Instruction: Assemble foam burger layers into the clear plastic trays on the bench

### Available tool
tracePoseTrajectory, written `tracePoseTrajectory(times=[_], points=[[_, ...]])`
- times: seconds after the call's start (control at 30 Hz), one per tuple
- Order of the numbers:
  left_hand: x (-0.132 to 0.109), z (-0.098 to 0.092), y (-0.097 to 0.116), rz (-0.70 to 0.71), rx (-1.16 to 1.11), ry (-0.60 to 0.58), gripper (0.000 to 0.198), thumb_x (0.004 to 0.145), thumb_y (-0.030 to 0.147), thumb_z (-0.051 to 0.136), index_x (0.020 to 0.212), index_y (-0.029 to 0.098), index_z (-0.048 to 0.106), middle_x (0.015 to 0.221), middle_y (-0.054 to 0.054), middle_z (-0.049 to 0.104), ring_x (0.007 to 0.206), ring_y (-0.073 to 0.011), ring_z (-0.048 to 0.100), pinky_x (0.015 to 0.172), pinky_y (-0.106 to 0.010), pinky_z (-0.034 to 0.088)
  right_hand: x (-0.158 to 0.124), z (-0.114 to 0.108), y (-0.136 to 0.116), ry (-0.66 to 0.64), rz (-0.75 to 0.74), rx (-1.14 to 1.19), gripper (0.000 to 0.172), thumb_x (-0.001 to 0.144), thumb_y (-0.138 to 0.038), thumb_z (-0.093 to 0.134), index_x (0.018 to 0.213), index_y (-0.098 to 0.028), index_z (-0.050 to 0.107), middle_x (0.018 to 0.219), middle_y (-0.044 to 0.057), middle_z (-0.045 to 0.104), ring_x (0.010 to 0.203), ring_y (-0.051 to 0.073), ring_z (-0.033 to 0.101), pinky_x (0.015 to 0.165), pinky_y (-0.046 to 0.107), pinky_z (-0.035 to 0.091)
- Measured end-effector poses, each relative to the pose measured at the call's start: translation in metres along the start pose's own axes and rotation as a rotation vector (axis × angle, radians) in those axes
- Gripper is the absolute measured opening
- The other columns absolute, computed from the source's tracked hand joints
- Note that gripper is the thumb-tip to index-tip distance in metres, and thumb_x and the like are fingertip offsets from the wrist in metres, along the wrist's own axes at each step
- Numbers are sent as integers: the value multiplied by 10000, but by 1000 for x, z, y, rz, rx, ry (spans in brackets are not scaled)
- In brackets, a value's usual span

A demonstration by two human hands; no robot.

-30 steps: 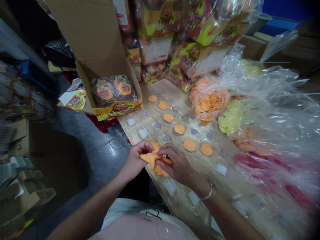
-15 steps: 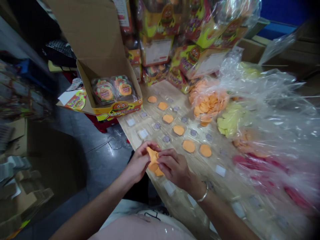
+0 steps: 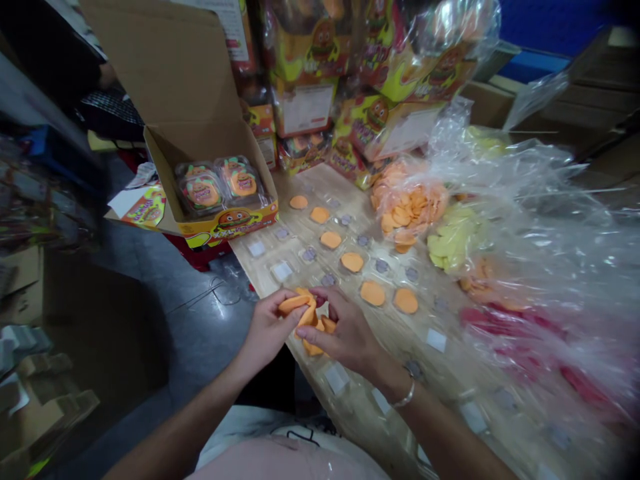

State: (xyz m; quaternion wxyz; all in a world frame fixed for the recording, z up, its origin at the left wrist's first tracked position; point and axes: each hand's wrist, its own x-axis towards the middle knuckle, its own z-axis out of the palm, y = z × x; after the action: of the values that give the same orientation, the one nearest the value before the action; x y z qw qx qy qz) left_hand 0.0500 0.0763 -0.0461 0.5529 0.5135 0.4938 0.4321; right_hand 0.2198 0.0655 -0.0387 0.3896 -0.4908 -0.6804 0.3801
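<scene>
- Pale wooden counter (image 3: 320,175), running ahead and to the right of both hands: the flat orange discs (image 3: 373,293) beyond the right hand lie as before.
- Bare right hand (image 3: 353,333): thumb and forefinger have parted over the orange; I cannot tell whether it grips.
- Bare left hand (image 3: 267,327): pinches the thin, soft orange piece (image 3: 306,312) between thumb and fingers.
- That piece, between the hands, has gone from spread to tightly folded, so its handling seems unfinished.

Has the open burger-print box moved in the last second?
No. The open burger-print box keeps its place relative to the table; both shifted slightly left in the picture together, likely from camera movement.
</scene>
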Motion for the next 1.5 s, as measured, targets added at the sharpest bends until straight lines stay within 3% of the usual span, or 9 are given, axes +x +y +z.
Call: tracePoseTrajectory(times=[0.2,0.33,0.4,0.53,0.7,0.87,1.1,1.27,1.5], points=[[-2,1,6,34,212,95,155,737,298,693,686,160,644,643,11,622,601,-117,525,575,-219,405,8,5,11,-113,291,457,334,775,-319,630,1074,-171,652,866,33,672,663,116,560,589,243,443],[1,0,5,55,187,128,287,765,307,673,1022,192,615,755,7,641,660,-149,581,621,-255,462,14,2,13,-138,332,641,302,733,-396,707,942,-178,702,880,25,692,731,131,593,679,267,460],[-1,1,3,155,304,204,447,770,293,679,1189,217,541,890,-22,655,811,-189,616,755,-318,495,17,2,12,-92,421,746,303,691,-418,740,876,-181,709,817,13,692,706,135,598,671,269,463],[-7,6,-5,412,507,295,433,736,252,720,1148,220,589,1251,-102,568,1203,-269,502,1053,-431,369,20,4,12,-2,503,853,317,639,-411,787,842,-182,704,764,3,692,685,131,603,657,258,463],[-4,7,-12,169,150,104,332,823,289,639,1142,211,589,1034,-60,668,956,-194,630,851,-315,500,21,7,11,-56,428,831,321,674,-429,771,856,-173,705,798,11,699,737,136,616,711,271,470],[5,-3,-10,173,146,62,129,816,290,645,899,201,691,888,-30,680,815,-156,618,740,-246,481,23,6,12,-139,436,807,327,666,-430,782,844,-165,713,766,-6,682,688,106,585,673,240,451],[14,-1,-12,-142,-310,99,272,719,392,732,853,192,603,717,33,601,592,-96,540,568,-198,434,25,3,15,-156,621,983,387,558,-412,850,785,-157,669,710,-15,651,606,91,565,593,215,430],[12,1,-12,-46,-125,55,279,716,391,732,855,182,609,732,33,594,623,-94,526,573,-187,419,22,6,17,-133,403,716,343,665,-456,776,781,-156,655,702,-23,606,622,89,514,601,223,409],[13,7,-9,32,-19,252,217,737,329,692,815,194,542,675,56,549,558,-88,486,530,-187,396,19,9,20,-91,353,595,368,705,-510,719,738,-159,613,649,-30,546,591,89,457,559,223,370]])
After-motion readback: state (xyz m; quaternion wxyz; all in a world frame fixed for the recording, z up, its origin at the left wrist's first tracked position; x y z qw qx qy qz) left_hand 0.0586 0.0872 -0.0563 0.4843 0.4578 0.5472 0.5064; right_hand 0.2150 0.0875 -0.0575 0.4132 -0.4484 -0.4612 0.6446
